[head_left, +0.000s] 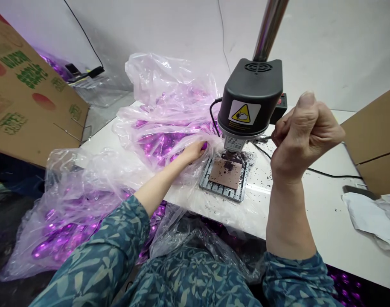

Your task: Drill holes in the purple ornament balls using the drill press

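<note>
My right hand is wrapped round the feed lever of a black bench drill press, on the right side of its head. Closed fingers of my left hand pinch a small, shiny purple ball, left of the drill head and at the mouth of a clear plastic bag of purple balls. Below the drill head lies a brown square board on a grey slotted base plate. Dark shavings cover part of the board and base. The drill tip is mostly hidden.
Another bag of purple balls hangs at the lower left, off the edge of the white table. Cardboard boxes stand at left and right. A black cable runs rightward, near white paper or plastic.
</note>
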Available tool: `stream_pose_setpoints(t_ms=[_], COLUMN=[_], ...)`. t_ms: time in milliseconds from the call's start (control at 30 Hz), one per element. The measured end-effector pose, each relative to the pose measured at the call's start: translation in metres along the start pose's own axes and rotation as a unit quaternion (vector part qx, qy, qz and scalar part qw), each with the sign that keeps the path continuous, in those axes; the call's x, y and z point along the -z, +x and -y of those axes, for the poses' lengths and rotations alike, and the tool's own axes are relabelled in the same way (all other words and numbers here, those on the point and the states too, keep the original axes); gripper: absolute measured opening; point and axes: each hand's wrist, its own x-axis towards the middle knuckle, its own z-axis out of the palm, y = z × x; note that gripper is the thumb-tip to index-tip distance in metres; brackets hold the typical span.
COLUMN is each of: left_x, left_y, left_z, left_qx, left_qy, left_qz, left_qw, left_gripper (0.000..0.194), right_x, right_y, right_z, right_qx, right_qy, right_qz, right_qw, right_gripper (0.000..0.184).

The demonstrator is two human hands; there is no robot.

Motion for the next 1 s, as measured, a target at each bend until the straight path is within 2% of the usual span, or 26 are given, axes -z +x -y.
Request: stream_pose_setpoints(t_ms=[67, 133, 200, 300, 367, 400, 567, 667, 733, 800, 900, 1000], left_x=[0.006, 0.010, 0.011, 0.009, 0.006, 0.004, -0.004, -0.010, -0.016, -0.023, -0.033, -0.044], left_y=[-0.022, -0.047, -0.069, -0.091, -0.097, -0.098, -0.099, -0.100, -0.102, -0.103, -0.102, -0.099], left_z=[0.003, 0.003, 0.002, -0.006, -0.013, -0.016, -0.027, -0.028, -0.028, -0.027, -0.025, -0.025], left_qx=[-0.010, -0.010, 0.008, 0.056, 0.085, 0.095, 0.133, 0.153, 0.151, 0.129, 0.074, 0.044], left_qy=[-0.055, -0.189, -0.360, -0.547, -0.613, -0.632, -0.666, -0.673, -0.669, -0.645, -0.584, -0.546], left_qz=[-0.019, -0.034, -0.028, 0.011, 0.029, 0.034, 0.048, 0.054, 0.041, 0.015, -0.013, -0.006], left_qw=[0.998, 0.981, 0.932, 0.835, 0.785, 0.769, 0.733, 0.721, 0.727, 0.753, 0.808, 0.837], left_gripper=[0.037, 0.047, 0.053, 0.058, 0.054, 0.051, 0.041, 0.042, 0.048, 0.060, 0.082, 0.085], right_x=[0.001, 0.001, 0.000, -0.002, -0.003, -0.004, -0.006, -0.007, -0.008, -0.008, -0.008, -0.008], right_y=[0.000, -0.001, -0.001, 0.000, 0.000, 0.000, 0.002, 0.002, 0.003, 0.003, 0.002, 0.000], right_z=[0.000, 0.000, -0.001, -0.002, -0.002, -0.002, -0.002, -0.001, 0.000, 0.001, 0.001, 0.002], right_qx=[-0.001, 0.006, 0.013, 0.015, 0.017, 0.018, 0.014, 0.014, 0.017, 0.020, 0.017, 0.023], right_qy=[0.004, 0.012, 0.015, 0.015, 0.014, 0.011, -0.004, -0.010, -0.013, -0.014, -0.004, 0.008], right_qz=[0.009, 0.012, 0.006, -0.003, -0.012, -0.015, -0.017, -0.022, -0.020, -0.016, -0.012, -0.008], right_qw=[1.000, 1.000, 1.000, 1.000, 1.000, 1.000, 1.000, 1.000, 1.000, 1.000, 1.000, 1.000], right_gripper=[0.057, 0.055, 0.055, 0.057, 0.059, 0.060, 0.064, 0.067, 0.068, 0.067, 0.065, 0.061])
